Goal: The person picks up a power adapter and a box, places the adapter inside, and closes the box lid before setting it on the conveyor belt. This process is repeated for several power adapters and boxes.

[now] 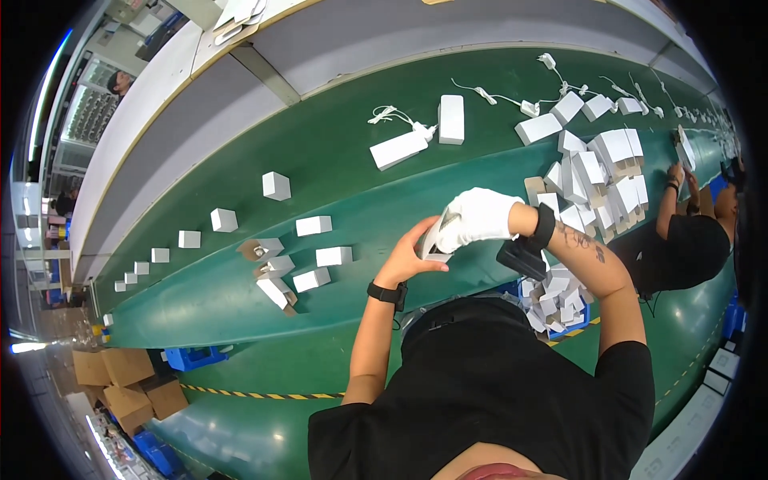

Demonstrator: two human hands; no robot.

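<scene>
White box (433, 246), held in front of the person's torso over the near, lighter green strip (188, 304) of a long bench; the bare left hand (406, 258) gripped it from the left, thumb on the near side and fingers on the far side; the right hand (478, 220), in a white glove, was bent over the box from the right, its fingers touching the box or inside it, though how tightly they were closed could not be told; a black wristband (387, 294) circled the left wrist, and a black strapped device (524, 254) the right one.

To the left lay three closed boxes (334, 256) and, just beyond them, three boxes with brown flaps (276, 293); a spaced row of small boxes (224, 220) ran off to the far left; on the far, darker strip (340, 140), an upright box (451, 120) stood near a lying box (398, 150) and a white adapter with a cable (422, 130); to the right rose a heap of boxes (590, 170), and nearer the torso stood a blue bin (578, 323) filled with white pieces; at far right, a co-worker's hand (677, 173) was over the bench.
</scene>
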